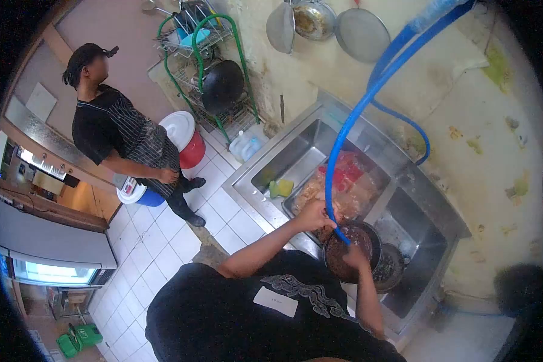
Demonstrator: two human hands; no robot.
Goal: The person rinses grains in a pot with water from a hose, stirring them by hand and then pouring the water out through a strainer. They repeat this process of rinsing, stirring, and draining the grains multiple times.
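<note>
A blue hose (335, 145) hangs down from the upper right, and its lower end reaches into a dark round pot (377, 238). My left hand (314, 217) is closed around the hose just above the pot. At the pot's right side, my right hand (357, 256) reaches over the rim beside the hose's end; its fingertips are too hidden to tell what they hold. Brownish, wet-looking contents show inside the pot. Partly behind it, a second dark pan (391, 265) sits in the right sink basin (425, 232).
The left basin (295, 148) holds a yellow-green sponge (282, 188) and a clear plastic bag (344, 181) of pale food. Strainers (362, 33) hang on the wall. A green-framed dish rack (241, 54) with a wok (223, 87) stands left, near a person (127, 127) in a striped apron.
</note>
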